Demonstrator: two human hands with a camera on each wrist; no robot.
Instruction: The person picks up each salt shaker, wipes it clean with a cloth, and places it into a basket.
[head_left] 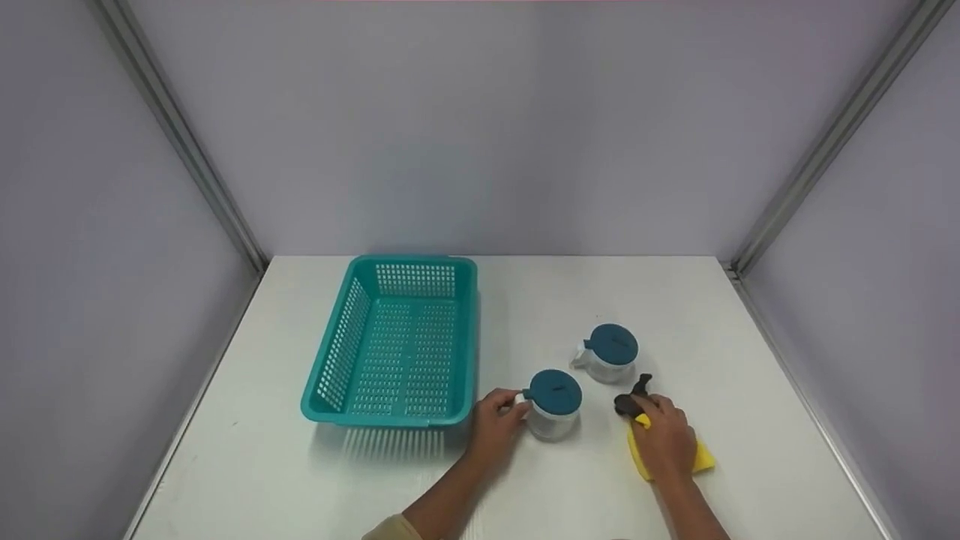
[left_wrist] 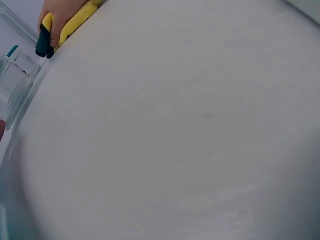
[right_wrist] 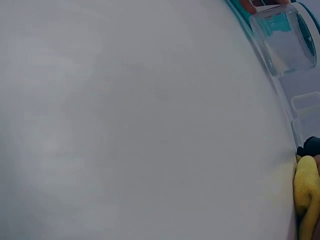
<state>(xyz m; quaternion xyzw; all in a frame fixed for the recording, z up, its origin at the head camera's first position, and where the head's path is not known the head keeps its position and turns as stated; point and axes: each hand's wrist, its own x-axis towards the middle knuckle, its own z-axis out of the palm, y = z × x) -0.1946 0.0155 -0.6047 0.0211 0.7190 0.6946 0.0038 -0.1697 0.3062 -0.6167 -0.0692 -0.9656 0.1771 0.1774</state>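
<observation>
Low in the frame's centre, the left hand (head_left: 495,420) pinches the handle of the near jar (head_left: 553,405), its fingers curled round it, likely to steady it. Right of it, the right hand (head_left: 664,442) presses a yellow cloth (head_left: 703,459) and dark brush (head_left: 634,397) onto the counter (head_left: 675,300). A second jar (head_left: 609,352) stands just behind, a teal basket (head_left: 397,345) at left.

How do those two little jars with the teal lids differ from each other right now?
The near jar stands beside the teal basket, and the left hand grips it at its handle side; the far jar stands apart, with no hand on it. The right hand, on a yellow cloth, lies nearer the far jar. Both are clear, upright, with round teal lids.
</observation>
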